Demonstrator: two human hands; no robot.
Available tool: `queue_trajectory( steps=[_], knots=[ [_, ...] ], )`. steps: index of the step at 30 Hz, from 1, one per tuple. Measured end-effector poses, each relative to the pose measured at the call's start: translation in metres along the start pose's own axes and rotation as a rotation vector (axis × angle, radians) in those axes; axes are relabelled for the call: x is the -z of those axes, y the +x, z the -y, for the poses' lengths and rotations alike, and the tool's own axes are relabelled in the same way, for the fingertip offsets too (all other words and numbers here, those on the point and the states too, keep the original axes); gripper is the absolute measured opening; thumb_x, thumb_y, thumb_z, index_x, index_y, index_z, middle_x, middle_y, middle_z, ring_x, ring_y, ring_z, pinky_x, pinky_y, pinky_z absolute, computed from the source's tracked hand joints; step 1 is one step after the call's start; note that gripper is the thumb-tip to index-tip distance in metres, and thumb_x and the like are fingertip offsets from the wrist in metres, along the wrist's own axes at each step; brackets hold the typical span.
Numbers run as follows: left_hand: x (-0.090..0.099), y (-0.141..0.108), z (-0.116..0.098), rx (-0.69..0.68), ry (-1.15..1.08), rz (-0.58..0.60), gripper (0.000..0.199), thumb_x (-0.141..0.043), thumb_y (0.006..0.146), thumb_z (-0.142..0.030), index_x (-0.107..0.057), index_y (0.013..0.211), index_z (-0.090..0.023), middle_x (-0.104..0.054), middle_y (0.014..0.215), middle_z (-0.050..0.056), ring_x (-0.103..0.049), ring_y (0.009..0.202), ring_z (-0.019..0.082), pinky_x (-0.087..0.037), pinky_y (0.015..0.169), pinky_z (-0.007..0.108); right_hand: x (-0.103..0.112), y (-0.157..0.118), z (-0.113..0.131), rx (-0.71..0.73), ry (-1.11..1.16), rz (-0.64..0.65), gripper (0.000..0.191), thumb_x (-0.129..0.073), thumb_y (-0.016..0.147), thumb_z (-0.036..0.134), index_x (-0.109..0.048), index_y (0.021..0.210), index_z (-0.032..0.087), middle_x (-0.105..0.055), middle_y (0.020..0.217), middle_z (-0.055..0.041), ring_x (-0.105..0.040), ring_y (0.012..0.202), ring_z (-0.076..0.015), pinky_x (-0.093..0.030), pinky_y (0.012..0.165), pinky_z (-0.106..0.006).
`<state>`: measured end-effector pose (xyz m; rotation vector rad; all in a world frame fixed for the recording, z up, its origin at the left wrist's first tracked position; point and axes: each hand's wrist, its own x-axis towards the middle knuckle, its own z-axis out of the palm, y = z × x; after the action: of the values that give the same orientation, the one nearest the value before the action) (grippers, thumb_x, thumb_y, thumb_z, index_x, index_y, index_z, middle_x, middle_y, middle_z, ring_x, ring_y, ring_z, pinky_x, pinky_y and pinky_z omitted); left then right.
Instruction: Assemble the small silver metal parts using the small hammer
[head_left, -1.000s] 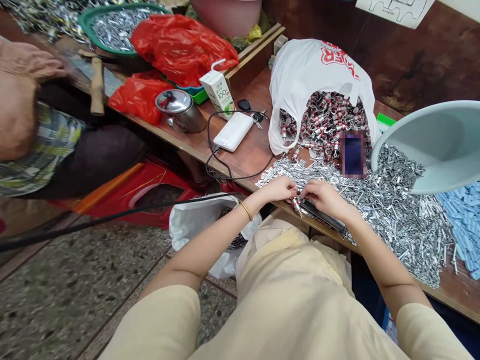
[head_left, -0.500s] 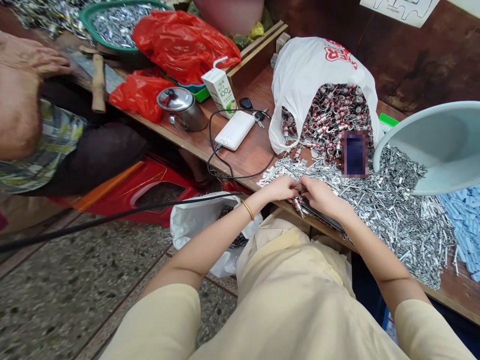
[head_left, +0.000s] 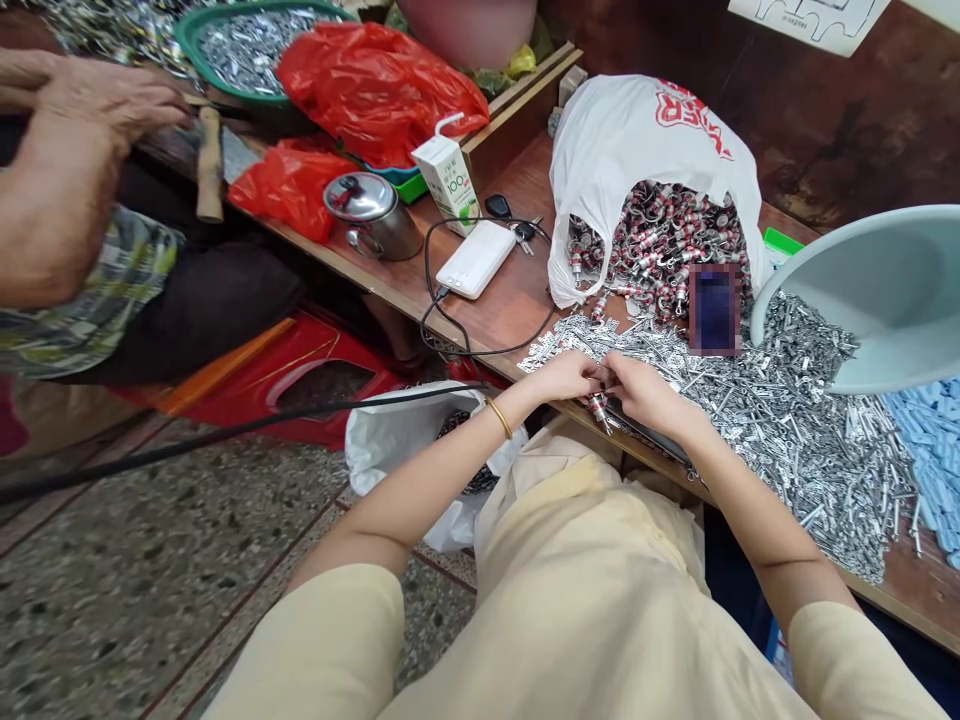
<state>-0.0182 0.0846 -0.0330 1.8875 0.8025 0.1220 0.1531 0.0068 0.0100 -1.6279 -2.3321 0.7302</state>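
My left hand [head_left: 568, 378] is closed in a pinch at the table's front edge, on a small red-and-silver metal piece with a hook-like end [head_left: 599, 410] that hangs below the fingertips. Right beside it, my right hand [head_left: 643, 388] is pinched too, its fingertips meeting the left ones. What lies between the right fingers is hidden. Just behind both hands spreads a heap of small flat silver metal parts [head_left: 780, 440]. A white plastic bag [head_left: 600, 130] lies open beyond it, full of similar red-and-silver pieces [head_left: 660, 240].
A tilted grey-green basin [head_left: 900, 300] rests on the heap, with light-blue strips [head_left: 926, 450] at right. Further left are a power bank [head_left: 477, 258] with a looped cable, a drink carton [head_left: 446, 180] and a steel mug [head_left: 386, 230]. Another person's hand [head_left: 112, 95] is at far left.
The view has shifted slightly, moving the table's things a little to the right. The other person's hand has moved right. My hands stay together around the red-and-silver piece.
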Motion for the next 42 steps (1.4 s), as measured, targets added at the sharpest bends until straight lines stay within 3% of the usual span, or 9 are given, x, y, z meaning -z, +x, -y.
queue_trajectory(
  steps=[7,15,20,24,28,32,35,39,42],
  knots=[
    [-0.002,0.001,0.003,0.011,-0.029,-0.003,0.012,-0.054,0.068,-0.018,-0.064,0.062,-0.015,-0.061,0.057,-0.001,-0.054,0.057,0.013,-0.038,0.057,0.023,-0.004,-0.002,0.004,-0.005,-0.058,0.0,0.029,-0.042,0.073,0.001,-0.045,0.093,0.021,-0.061,0.086,-0.0076,-0.049,0.077,-0.0231,-0.031,0.067,-0.03],
    [-0.002,0.001,-0.001,0.065,-0.089,0.017,0.012,-0.054,0.066,-0.018,-0.061,0.057,-0.015,-0.058,0.053,0.0,-0.053,0.054,0.013,-0.039,0.054,0.023,-0.019,-0.007,-0.003,-0.121,0.018,-0.175,0.019,-0.049,0.079,0.009,-0.044,0.091,0.023,-0.061,0.087,-0.0054,-0.05,0.079,-0.0215,-0.032,0.069,-0.029],
    [-0.002,0.0,-0.004,0.097,-0.21,0.057,0.012,-0.053,0.066,-0.017,-0.058,0.056,-0.015,-0.058,0.053,-0.001,-0.057,0.054,0.013,-0.044,0.055,0.022,-0.011,-0.002,-0.004,-0.158,0.01,-0.045,0.026,-0.05,0.08,0.006,-0.045,0.1,0.022,-0.064,0.084,-0.004,-0.055,0.074,-0.0204,-0.033,0.066,-0.027],
    [-0.001,0.001,-0.004,0.097,-0.237,0.087,0.011,-0.055,0.067,-0.019,-0.061,0.059,-0.015,-0.062,0.055,0.0,-0.059,0.056,0.013,-0.047,0.057,0.021,0.001,0.011,0.004,-0.18,-0.137,0.073,0.028,-0.05,0.084,0.002,-0.047,0.107,0.018,-0.07,0.089,-0.0111,-0.061,0.077,-0.0237,-0.035,0.066,-0.029],
    [0.001,-0.001,-0.003,0.084,-0.305,0.127,0.012,-0.06,0.069,-0.024,-0.066,0.066,-0.014,-0.068,0.061,0.001,-0.064,0.061,0.014,-0.051,0.063,0.022,0.008,0.018,0.013,-0.182,-0.239,0.11,0.025,-0.054,0.087,0.003,-0.049,0.108,0.017,-0.071,0.095,-0.0152,-0.064,0.082,-0.0264,-0.038,0.071,-0.031],
    [-0.001,-0.003,-0.001,0.093,-0.236,0.037,0.013,-0.06,0.068,-0.024,-0.068,0.066,-0.014,-0.066,0.059,0.0,-0.062,0.058,0.013,-0.048,0.059,0.021,0.015,-0.021,0.009,-0.146,-0.311,-0.058,0.019,-0.065,0.091,0.019,-0.053,0.105,0.019,-0.069,0.104,-0.0145,-0.061,0.097,-0.0292,-0.042,0.078,-0.034],
    [-0.004,-0.003,0.001,0.092,-0.164,-0.016,0.012,-0.06,0.067,-0.022,-0.068,0.064,-0.014,-0.064,0.057,0.0,-0.063,0.058,0.014,-0.046,0.056,0.021,0.014,-0.081,-0.01,-0.305,-0.485,-0.209,0.023,-0.068,0.092,0.034,-0.054,0.1,0.018,-0.066,0.103,-0.0174,-0.059,0.099,-0.0332,-0.043,0.079,-0.038],
    [-0.007,-0.002,0.0,0.122,-0.239,0.009,0.013,-0.059,0.068,-0.023,-0.068,0.065,-0.014,-0.066,0.06,0.001,-0.065,0.06,0.014,-0.049,0.059,0.021,0.003,-0.143,-0.035,-0.498,-0.45,-0.049,0.014,-0.059,0.096,0.033,-0.052,0.095,0.021,-0.067,0.088,-0.0122,-0.062,0.082,-0.0288,-0.04,0.067,-0.034],
    [-0.007,-0.003,-0.004,0.118,-0.236,-0.008,0.012,-0.059,0.068,-0.022,-0.068,0.065,-0.015,-0.065,0.059,0.0,-0.063,0.058,0.013,-0.048,0.058,0.021,0.0,-0.155,-0.037,-0.475,-0.335,-0.104,0.014,-0.045,0.1,0.028,-0.054,0.106,0.018,-0.068,0.091,-0.0129,-0.064,0.082,-0.0282,-0.043,0.068,-0.035]
  ],
)
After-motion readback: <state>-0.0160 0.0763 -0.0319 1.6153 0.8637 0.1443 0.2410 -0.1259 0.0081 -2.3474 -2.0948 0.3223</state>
